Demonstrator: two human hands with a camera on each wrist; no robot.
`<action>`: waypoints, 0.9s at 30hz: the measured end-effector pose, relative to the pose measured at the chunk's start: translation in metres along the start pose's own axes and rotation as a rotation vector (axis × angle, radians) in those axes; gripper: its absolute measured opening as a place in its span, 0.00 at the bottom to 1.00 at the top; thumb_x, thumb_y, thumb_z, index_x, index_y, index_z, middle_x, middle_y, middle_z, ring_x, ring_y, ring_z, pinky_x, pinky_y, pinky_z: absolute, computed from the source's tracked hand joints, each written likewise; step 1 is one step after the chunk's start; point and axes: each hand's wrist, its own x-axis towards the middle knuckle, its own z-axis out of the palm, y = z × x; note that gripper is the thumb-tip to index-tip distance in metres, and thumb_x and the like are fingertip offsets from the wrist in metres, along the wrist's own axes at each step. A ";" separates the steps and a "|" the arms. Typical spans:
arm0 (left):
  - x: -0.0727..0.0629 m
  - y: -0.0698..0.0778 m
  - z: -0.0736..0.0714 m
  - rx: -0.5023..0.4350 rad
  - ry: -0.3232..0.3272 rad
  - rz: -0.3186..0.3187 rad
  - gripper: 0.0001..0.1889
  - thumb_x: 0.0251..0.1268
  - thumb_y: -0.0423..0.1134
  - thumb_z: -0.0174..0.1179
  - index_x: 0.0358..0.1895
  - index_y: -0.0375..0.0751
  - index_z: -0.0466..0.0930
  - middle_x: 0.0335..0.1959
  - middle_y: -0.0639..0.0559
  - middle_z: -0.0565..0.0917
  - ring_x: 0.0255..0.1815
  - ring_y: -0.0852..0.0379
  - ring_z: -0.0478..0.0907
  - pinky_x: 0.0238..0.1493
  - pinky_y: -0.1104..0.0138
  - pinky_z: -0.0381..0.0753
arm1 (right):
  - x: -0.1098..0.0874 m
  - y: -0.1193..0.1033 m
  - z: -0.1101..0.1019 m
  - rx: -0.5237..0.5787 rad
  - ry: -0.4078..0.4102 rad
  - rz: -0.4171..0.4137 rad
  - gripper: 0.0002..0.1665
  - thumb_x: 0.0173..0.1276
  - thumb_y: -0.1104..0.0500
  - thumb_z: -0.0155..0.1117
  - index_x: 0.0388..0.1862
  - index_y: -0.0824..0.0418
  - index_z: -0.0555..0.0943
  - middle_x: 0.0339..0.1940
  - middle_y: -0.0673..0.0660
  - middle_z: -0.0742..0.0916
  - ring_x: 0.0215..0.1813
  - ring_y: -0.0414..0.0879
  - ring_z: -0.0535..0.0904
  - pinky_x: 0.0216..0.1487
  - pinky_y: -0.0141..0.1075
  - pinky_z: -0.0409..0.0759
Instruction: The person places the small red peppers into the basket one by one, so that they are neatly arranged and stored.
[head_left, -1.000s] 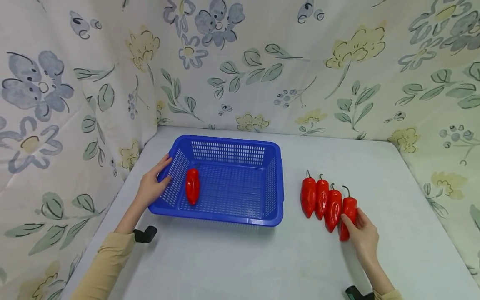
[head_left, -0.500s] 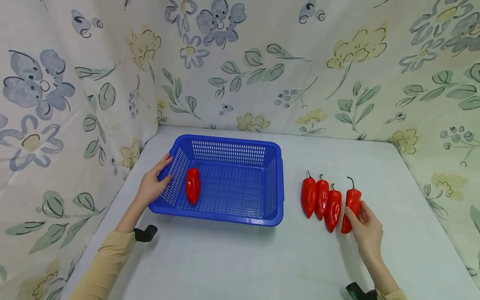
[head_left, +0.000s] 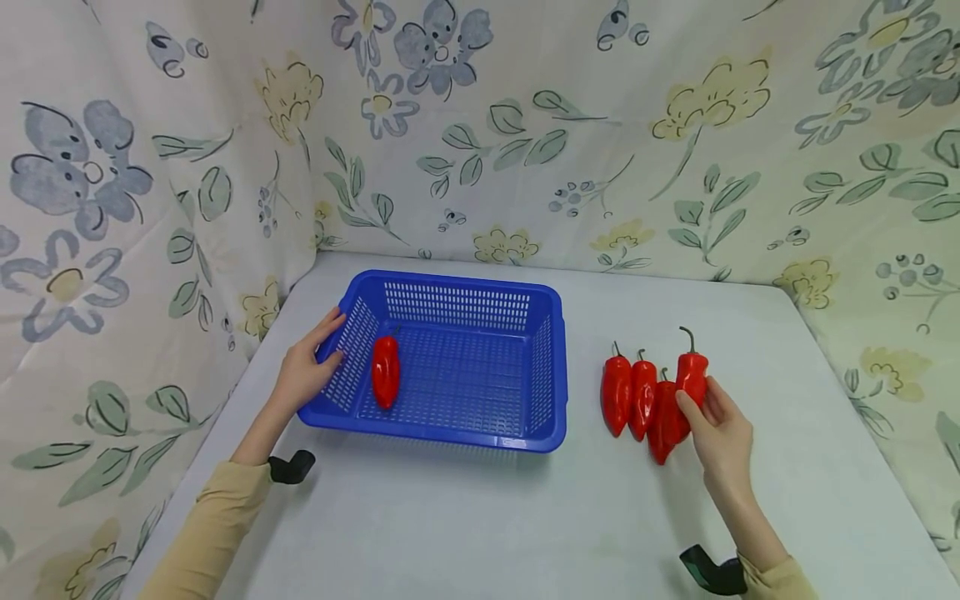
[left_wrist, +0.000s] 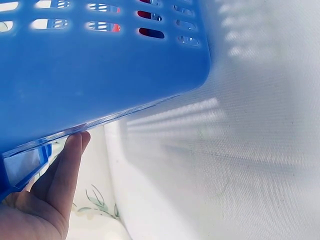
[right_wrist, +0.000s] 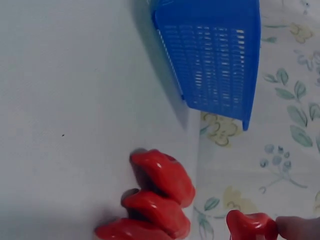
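In the head view my left hand (head_left: 306,371) rests on the left rim of a blue plastic basket (head_left: 450,437), thumb and fingers spread. The left wrist view shows its straight fingers (left_wrist: 67,172) against the edge of the basket. One glossy red pepper (head_left: 386,372) lies inside at the left. My right hand (head_left: 722,433) pinches another red pepper (head_left: 692,372) between thumb and fingers, its curved stem pointing up. This pepper partly overlaps the nearest of three red peppers (head_left: 617,396) lying side by side on the table. The right wrist view shows a fingertip (right_wrist: 298,228) on the held one.
A white-covered table (head_left: 465,533) bears everything. Behind it and at the sides hangs a floral cloth (head_left: 480,167). The basket's perforated right wall (right_wrist: 210,70) stands between its inside and the row of peppers. Dark wrist-camera mounts (head_left: 292,468) show at both sleeves.
My right hand has drawn a pepper away from the end of the row, raised it, and moved it up and slightly left over its neighbour. My left hand and the basket stay put.
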 end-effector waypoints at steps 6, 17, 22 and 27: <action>0.000 0.001 0.000 0.007 0.004 0.001 0.30 0.62 0.25 0.52 0.70 0.38 0.63 0.74 0.43 0.59 0.73 0.35 0.56 0.68 0.40 0.58 | -0.003 -0.018 0.010 0.042 -0.018 -0.023 0.42 0.70 0.44 0.52 0.77 0.52 0.49 0.76 0.56 0.64 0.73 0.55 0.63 0.61 0.38 0.68; -0.001 0.002 0.000 0.007 0.003 -0.003 0.30 0.61 0.26 0.51 0.69 0.37 0.63 0.74 0.42 0.59 0.72 0.34 0.57 0.68 0.39 0.58 | -0.010 -0.046 0.027 0.133 -0.063 -0.058 0.41 0.70 0.47 0.54 0.77 0.52 0.51 0.75 0.55 0.64 0.74 0.53 0.64 0.63 0.39 0.68; 0.000 0.002 0.000 0.007 0.008 0.002 0.29 0.62 0.26 0.52 0.69 0.37 0.63 0.74 0.43 0.59 0.73 0.35 0.56 0.69 0.40 0.58 | -0.012 -0.056 0.034 0.182 -0.097 -0.078 0.42 0.69 0.48 0.56 0.77 0.51 0.51 0.76 0.54 0.64 0.74 0.52 0.63 0.64 0.40 0.68; -0.001 0.003 0.000 -0.003 0.004 -0.005 0.30 0.62 0.26 0.52 0.69 0.37 0.63 0.74 0.43 0.59 0.73 0.35 0.56 0.69 0.41 0.57 | -0.014 -0.066 0.043 0.225 -0.128 -0.106 0.41 0.69 0.50 0.56 0.77 0.50 0.51 0.76 0.52 0.64 0.74 0.50 0.63 0.65 0.40 0.68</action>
